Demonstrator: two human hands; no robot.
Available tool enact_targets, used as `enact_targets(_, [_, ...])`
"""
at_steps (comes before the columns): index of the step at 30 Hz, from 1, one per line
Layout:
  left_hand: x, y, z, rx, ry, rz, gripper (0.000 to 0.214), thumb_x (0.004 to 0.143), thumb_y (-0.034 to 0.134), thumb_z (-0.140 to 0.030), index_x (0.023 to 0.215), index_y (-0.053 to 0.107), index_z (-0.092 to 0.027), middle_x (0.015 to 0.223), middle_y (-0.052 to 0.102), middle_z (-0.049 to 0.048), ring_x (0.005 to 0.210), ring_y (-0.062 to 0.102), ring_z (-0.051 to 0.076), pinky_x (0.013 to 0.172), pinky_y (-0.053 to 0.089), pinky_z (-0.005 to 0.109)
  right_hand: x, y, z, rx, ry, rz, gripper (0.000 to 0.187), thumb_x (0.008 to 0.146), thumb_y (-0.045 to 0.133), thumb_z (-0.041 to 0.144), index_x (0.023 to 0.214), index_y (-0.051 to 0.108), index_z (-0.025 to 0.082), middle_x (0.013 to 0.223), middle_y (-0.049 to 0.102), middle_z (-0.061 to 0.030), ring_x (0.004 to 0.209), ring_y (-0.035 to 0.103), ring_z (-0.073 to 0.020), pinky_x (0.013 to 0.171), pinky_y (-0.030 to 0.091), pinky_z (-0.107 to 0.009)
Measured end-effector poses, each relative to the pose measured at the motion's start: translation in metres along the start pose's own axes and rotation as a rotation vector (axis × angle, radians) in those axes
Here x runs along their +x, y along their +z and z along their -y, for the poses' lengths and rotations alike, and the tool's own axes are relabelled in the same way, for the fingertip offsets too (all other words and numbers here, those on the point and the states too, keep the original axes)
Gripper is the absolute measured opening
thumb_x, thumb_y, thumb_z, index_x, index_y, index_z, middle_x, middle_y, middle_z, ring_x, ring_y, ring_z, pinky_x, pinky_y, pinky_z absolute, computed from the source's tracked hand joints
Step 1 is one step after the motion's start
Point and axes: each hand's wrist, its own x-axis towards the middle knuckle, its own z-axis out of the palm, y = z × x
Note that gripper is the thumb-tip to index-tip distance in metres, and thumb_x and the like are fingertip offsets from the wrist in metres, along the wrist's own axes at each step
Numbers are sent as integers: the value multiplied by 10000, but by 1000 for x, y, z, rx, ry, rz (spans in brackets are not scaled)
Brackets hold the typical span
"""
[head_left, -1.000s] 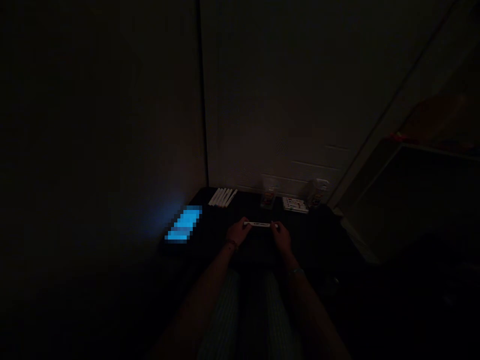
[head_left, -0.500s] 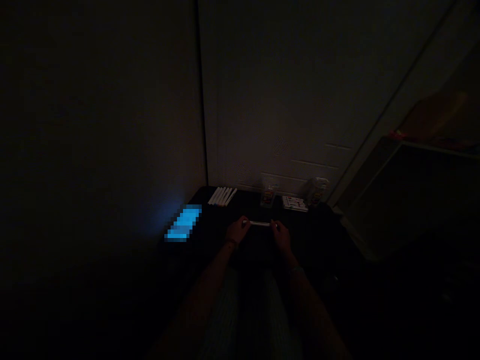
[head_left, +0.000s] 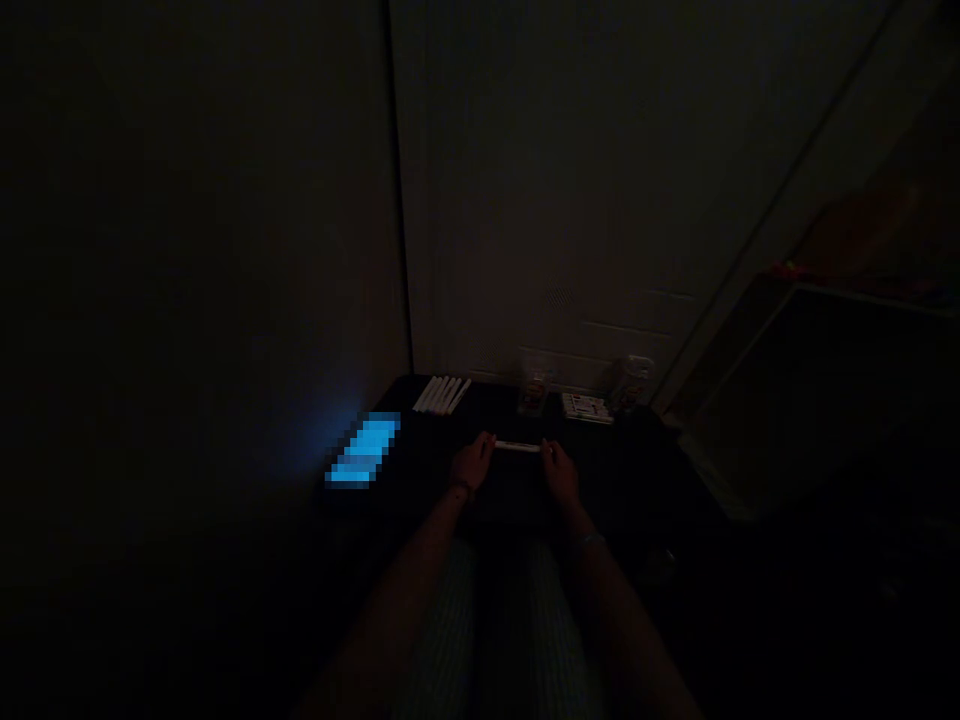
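A slim white pen [head_left: 517,446], most likely a marker, is held level above the dark table [head_left: 637,470]. My left hand [head_left: 472,464] pinches its left end, and my right hand [head_left: 560,474] grips the right end. The fingertips cover both ends of the pen. Behind my left hand, several similar white pens [head_left: 441,396] lie side by side in a slanted row. Beyond my right hand is a pile of white pens [head_left: 587,408] with dark markings. The room is very dark, so finer detail is lost.
At the table's left edge glows a blue, pixelated screen [head_left: 365,450]. Two clear packages [head_left: 534,392] with printed labels stand near the back wall [head_left: 540,200], one on each side of the pile. A dark framed panel [head_left: 840,390] rises at the right.
Both hands still hold the pen in nearly the same place. The left fingers have shifted slightly on its end. The view has moved a little, and the picture is somewhat darker.
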Motion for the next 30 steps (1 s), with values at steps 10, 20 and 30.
enact_targets(10, [-1,-1,-1,-19,17,-3,373,825,199,-473,993,477,-289,869,619,7,775,565,133,627,335,204,1,1,-1,62,-17,7,369,815,239,479,929,504,249,862,579,11,780,526,-132,640,353,-211])
enact_targets(20, [4,6,6,-43,14,-17,411,826,200,-474,1054,477,-275,1040,578,12,928,525,131,718,343,201,2,2,0,66,-31,10,396,798,264,513,880,539,239,796,584,14,719,519,-123,612,346,-196])
enact_targets(30, [5,8,8,102,16,11,476,824,144,-492,978,522,-247,882,622,46,782,565,148,623,334,225,2,4,-1,-11,2,8,417,813,236,507,804,547,229,732,584,-6,672,527,-133,576,328,-208])
